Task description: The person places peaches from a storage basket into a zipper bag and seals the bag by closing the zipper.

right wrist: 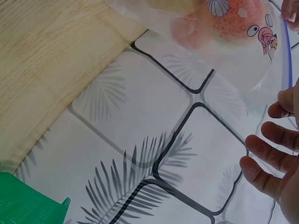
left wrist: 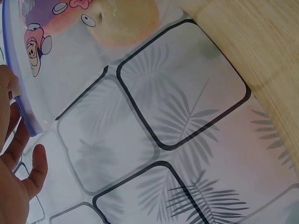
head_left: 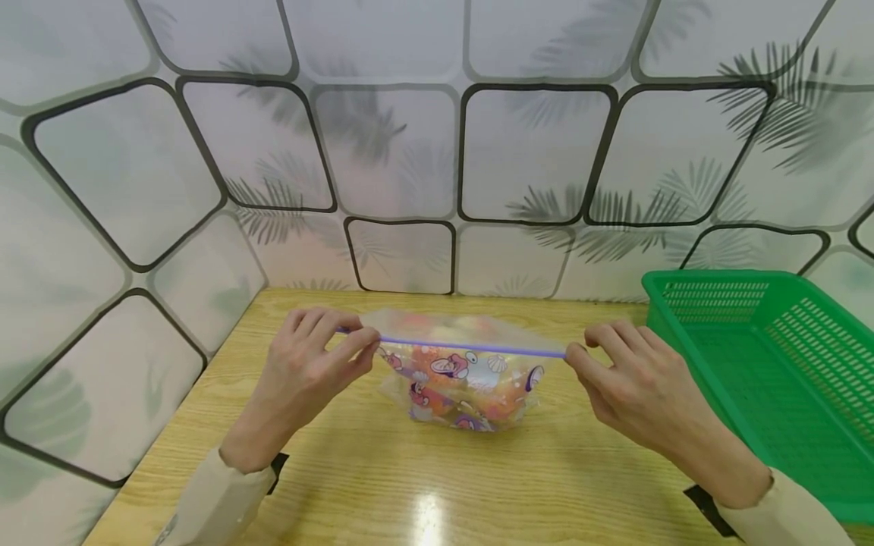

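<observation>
A clear zip-top bag (head_left: 471, 379) printed with cartoon figures and shells sits at the middle of the wooden table, with round orange, pink and yellowish things inside whose kind I cannot make out. Along its top runs a purple zip strip (head_left: 471, 348), stretched nearly level between the hands. My left hand (head_left: 317, 356) pinches the strip near its left end between thumb and finger. At the right end, my right hand (head_left: 635, 375) pinches the strip's corner, its other fingers loosely bent. The right wrist view shows those fingers (right wrist: 266, 151) apart from the bag.
A green plastic basket (head_left: 785, 379) with slotted walls stands at the right, close to the right forearm. Behind the wooden table (head_left: 423, 470) rises a wall covering (head_left: 532, 152) with dark outlines and grey leaf prints, and it continues down the left side.
</observation>
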`<state>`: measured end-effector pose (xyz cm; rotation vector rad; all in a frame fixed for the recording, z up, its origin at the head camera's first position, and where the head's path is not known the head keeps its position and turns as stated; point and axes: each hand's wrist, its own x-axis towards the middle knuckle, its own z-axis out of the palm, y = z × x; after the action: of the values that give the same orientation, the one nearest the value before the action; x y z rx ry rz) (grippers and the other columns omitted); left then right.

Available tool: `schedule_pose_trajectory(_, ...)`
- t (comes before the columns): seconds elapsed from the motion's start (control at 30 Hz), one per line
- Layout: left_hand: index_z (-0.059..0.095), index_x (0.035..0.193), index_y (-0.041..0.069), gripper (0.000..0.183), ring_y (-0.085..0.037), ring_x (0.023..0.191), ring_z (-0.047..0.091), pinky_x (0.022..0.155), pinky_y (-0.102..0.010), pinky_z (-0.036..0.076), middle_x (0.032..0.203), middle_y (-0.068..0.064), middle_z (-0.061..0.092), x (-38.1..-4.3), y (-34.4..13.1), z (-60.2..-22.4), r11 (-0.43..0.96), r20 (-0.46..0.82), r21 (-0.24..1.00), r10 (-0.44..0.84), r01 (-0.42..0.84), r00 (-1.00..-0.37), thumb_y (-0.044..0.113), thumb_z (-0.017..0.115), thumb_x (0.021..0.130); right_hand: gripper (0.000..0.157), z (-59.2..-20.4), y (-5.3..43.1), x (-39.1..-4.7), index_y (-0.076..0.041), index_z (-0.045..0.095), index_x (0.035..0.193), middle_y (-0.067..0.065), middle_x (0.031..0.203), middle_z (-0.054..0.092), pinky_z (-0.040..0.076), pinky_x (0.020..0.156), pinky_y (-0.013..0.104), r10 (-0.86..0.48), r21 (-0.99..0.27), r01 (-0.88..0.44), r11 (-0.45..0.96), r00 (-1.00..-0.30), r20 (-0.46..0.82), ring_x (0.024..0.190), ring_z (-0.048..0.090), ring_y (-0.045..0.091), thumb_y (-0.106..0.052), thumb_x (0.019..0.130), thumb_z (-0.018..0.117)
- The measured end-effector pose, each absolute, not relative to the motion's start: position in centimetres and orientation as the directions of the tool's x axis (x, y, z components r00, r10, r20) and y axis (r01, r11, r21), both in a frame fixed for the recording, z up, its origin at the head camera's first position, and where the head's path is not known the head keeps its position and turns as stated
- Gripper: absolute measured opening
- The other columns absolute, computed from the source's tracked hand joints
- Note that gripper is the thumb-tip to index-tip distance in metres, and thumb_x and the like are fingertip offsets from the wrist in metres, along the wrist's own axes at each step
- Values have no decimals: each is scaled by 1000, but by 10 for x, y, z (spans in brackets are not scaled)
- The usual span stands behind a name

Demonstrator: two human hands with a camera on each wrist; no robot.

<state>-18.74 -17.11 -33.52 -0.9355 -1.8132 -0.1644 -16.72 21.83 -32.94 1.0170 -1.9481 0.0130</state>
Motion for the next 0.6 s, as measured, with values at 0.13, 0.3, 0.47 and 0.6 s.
schedule_pose_trajectory(0.13,72,90,14,17,-25,76,62,66,-44,52,87,-5,65,-187,-171,-335,693,842,-307,517,652,-152,16,58,100,29,-329,219,-167,-8,61,88,13,83,58,47,56,43,-646,367,-655,660,-247,722,71,52,31,-14,106,40)
schedule_pose_trajectory(0.3,72,90,13,18,-26,76,62,66,-44,52,87,-5,65,-186,-171,-334,697,840,-309,519,647,-159,16,57,100,28,-329,219,-167,-8,61,88,13,83,58,47,56,43,-644,366,-656,661,-245,725,71,52,31,-14,106,40)
schedule_pose_trajectory(0.47,71,90,13,17,-26,76,62,67,-45,53,87,-5,65,-185,-172,-334,698,841,-308,517,646,-157,16,58,100,29,-329,219,-167,-8,61,88,13,83,58,46,55,42,-645,372,-653,659,-237,727,71,51,30,-14,106,40)
schedule_pose_trajectory(0.6,71,90,13,16,-27,76,62,67,-45,53,87,-6,65,-185,-172,-334,699,843,-307,515,646,-155,16,58,100,29,-330,219,-166,-8,61,88,13,83,58,47,55,42,-644,370,-655,659,-238,727,71,52,31,-14,106,40)
